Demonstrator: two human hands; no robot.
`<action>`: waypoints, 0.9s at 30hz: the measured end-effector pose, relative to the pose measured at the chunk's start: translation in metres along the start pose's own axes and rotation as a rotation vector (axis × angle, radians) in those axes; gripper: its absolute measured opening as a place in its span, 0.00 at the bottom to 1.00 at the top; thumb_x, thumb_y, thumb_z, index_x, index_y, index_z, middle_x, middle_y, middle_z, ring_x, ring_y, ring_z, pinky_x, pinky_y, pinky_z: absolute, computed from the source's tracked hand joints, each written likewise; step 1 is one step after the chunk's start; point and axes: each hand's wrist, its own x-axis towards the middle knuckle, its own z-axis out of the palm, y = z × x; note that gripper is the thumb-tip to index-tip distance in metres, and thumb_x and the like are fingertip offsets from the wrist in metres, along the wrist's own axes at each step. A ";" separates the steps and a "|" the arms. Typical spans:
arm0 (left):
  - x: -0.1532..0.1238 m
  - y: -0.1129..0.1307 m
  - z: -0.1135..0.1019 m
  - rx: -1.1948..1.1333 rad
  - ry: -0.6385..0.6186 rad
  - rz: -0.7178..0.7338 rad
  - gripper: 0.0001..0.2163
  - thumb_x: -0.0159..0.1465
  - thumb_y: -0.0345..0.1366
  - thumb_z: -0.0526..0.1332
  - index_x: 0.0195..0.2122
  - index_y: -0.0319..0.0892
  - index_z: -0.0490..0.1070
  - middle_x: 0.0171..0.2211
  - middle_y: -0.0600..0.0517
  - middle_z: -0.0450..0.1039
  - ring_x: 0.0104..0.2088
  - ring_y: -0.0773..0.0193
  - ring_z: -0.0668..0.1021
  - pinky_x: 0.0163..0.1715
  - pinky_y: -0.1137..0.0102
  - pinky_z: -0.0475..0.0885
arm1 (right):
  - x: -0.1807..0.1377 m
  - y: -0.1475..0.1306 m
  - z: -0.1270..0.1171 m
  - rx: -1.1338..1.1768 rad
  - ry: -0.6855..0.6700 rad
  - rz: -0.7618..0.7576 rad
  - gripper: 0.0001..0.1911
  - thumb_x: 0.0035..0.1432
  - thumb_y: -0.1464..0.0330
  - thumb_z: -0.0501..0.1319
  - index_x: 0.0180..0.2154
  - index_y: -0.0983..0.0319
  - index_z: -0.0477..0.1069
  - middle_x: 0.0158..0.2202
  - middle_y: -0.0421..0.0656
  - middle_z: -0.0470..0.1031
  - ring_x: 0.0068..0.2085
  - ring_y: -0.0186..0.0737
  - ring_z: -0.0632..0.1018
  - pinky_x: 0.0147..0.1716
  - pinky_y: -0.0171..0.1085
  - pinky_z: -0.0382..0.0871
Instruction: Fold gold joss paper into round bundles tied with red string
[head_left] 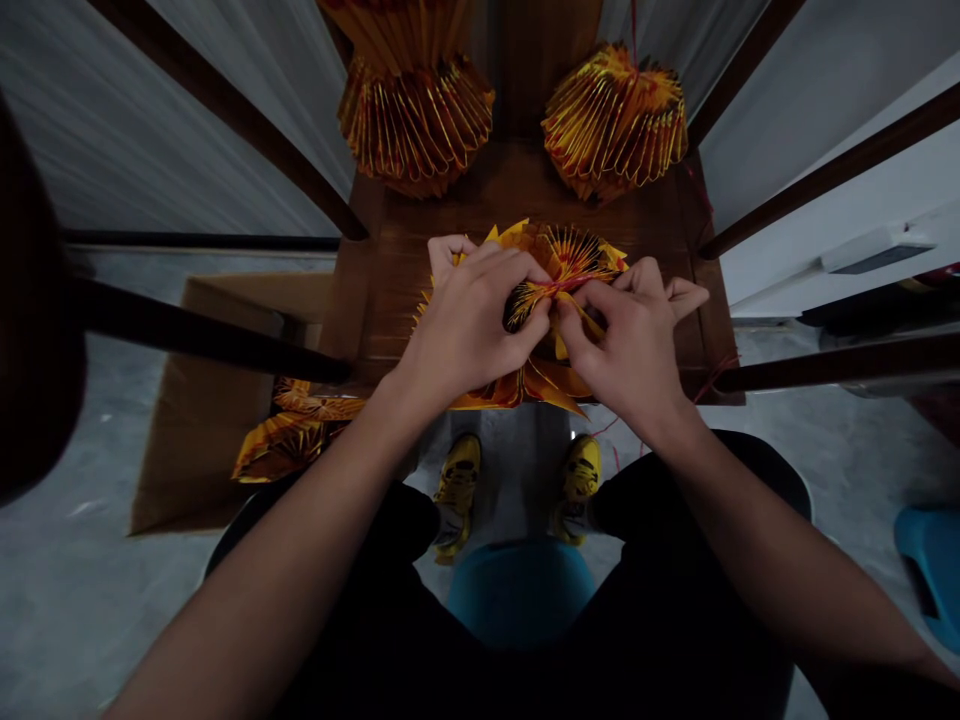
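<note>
My left hand (472,320) and my right hand (626,345) pinch a pleated sheet of gold, red and black paper (562,258) from both sides at its gathered middle. A red string (561,285) runs across the pleats between my fingertips, and my fingers hide part of the sheet. The paper lies on a dark wooden chair seat (390,320). Beyond my hands stand two round pleated paper bundles of the same gold and red, one at the left (416,125) and one at the right (615,125).
Dark wooden chair rails (202,340) cross the view on both sides of the seat. At the left, a cardboard box (202,440) holds loose gold paper sheets (292,440). Below me are yellow shoes (457,490) and a blue stool (517,595) on a concrete floor.
</note>
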 end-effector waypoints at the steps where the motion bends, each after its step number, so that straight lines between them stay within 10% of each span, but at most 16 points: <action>1: 0.000 0.000 0.000 0.003 0.002 -0.001 0.02 0.72 0.35 0.64 0.44 0.46 0.75 0.42 0.55 0.84 0.47 0.51 0.84 0.58 0.47 0.64 | 0.000 0.000 0.000 0.006 -0.001 -0.005 0.19 0.73 0.62 0.61 0.28 0.58 0.71 0.26 0.41 0.65 0.43 0.53 0.72 0.48 0.53 0.58; 27: 0.002 -0.011 -0.010 -0.109 -0.187 0.048 0.08 0.72 0.35 0.61 0.51 0.49 0.75 0.49 0.47 0.81 0.55 0.46 0.80 0.63 0.47 0.68 | 0.004 0.012 -0.011 -0.004 -0.049 -0.149 0.17 0.76 0.51 0.58 0.42 0.56 0.74 0.34 0.47 0.80 0.47 0.56 0.76 0.48 0.54 0.62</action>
